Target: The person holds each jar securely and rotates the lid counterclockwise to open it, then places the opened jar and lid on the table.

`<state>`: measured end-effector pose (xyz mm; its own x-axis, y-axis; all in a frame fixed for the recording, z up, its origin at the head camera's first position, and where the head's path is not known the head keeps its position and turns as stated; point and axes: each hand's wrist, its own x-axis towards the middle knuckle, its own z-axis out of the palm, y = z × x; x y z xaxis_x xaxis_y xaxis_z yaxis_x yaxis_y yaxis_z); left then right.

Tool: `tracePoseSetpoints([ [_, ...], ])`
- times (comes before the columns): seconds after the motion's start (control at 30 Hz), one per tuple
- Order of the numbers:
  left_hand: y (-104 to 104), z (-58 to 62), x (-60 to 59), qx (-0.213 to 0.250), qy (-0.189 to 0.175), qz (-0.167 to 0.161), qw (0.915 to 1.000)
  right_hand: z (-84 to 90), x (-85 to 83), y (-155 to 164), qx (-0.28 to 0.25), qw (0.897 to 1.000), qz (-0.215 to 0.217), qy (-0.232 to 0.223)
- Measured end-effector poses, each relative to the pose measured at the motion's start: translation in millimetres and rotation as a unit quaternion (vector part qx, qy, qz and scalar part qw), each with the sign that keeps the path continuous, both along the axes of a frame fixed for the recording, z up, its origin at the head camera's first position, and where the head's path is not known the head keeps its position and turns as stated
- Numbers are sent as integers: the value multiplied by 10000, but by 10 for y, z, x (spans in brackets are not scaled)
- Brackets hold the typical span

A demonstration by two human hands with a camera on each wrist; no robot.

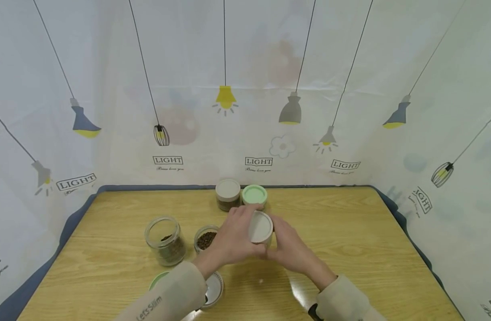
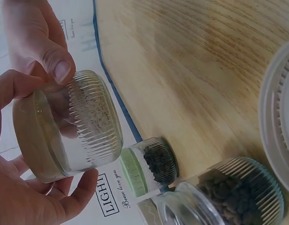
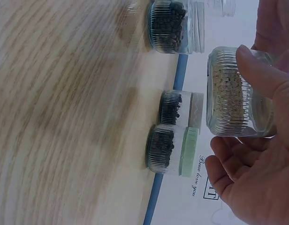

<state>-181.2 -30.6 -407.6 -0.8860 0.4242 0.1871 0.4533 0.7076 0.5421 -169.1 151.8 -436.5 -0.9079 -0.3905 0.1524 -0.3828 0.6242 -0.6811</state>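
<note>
Both hands hold one ribbed glass jar (image 3: pixel 229 96) with a pale lid (image 1: pixel 261 227) and light grainy contents, up above the wooden table. My left hand (image 1: pixel 236 234) curls its fingers round the lid side, as the left wrist view shows. My right hand (image 1: pixel 289 245) grips the glass body, its thumb (image 3: pixel 257 70) lying along the ribbed wall and its other fingers below. In the left wrist view the jar leans on its side relative to the camera, its lid (image 2: pixel 34 136) seated on the rim.
Behind the hands stand a jar with a pale lid (image 1: pixel 228 189) and one with a green lid (image 1: pixel 254 195). Left of them are a lidless large jar (image 1: pixel 171 249) and a smaller lidless jar of dark pieces (image 1: pixel 205 240). A green lid (image 1: pixel 158 279) and a white lid (image 1: pixel 215 289) lie near the left forearm.
</note>
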Motion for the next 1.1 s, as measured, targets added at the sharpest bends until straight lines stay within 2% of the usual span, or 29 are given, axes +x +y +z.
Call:
tracePoseSetpoints([
  [0.17,-15,-42,15,192,-114,-58,9997,-28,2,0,-142,9999,29,-66],
  [0.43,-31,-126,24,1136,-676,-254,9909,-40,25,2,-255,9996,-49,-108],
  [0.63,-33,-212,36,1272,-799,-134,9886,-57,30,38,-195,9995,250,71],
  [0.77,-20,-265,32,1428,-890,90,9857,30,33,81,64,9990,432,38],
  [0.9,-28,-307,25,1608,-1134,241,9802,159,20,119,227,9982,548,14],
  [1.1,-40,-386,18,1933,-1321,199,9720,307,-19,128,561,9959,693,179],
])
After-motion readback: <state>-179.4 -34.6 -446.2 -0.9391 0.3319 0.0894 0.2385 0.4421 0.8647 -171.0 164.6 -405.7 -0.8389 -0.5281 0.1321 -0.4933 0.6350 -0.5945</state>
